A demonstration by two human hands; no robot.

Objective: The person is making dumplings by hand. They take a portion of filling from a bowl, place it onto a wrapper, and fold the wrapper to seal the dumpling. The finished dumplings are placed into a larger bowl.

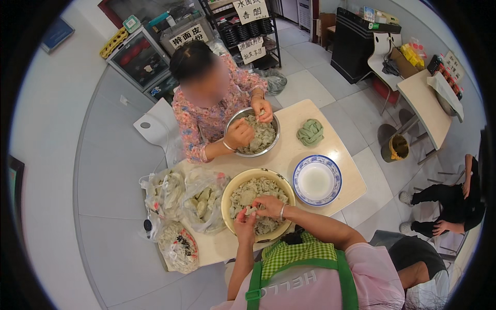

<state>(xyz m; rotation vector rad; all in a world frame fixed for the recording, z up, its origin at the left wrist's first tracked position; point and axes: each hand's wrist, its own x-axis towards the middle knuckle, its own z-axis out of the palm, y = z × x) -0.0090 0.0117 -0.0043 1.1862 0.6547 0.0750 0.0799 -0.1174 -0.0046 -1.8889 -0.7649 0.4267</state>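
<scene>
Over a cream-yellow basin (pixel 226 199) heaped with small greyish-white torn pieces (pixel 266 188), my two hands come together. My left hand (pixel 245 225) pinches a small pale torn piece (pixel 251 211) from the left. The fingers of my right hand (pixel 269 206) close on the same piece from the right. What kind of food it is cannot be made out. A larger, rounder pale lump (pixel 247 196) lies on the heap. Beyond the basin, a person (pixel 206 98) in a floral top works with both hands over a steel bowl (pixel 279 133) of similar pieces.
A blue-and-white bowl (pixel 317 180) with whitish contents stands right of my basin, behind it a bundled green cloth (pixel 310 133). Clear plastic bags (pixel 204 201) of pale pieces crowd the left of the wooden table (pixel 330 139). Another person (pixel 449 196) sits at far right.
</scene>
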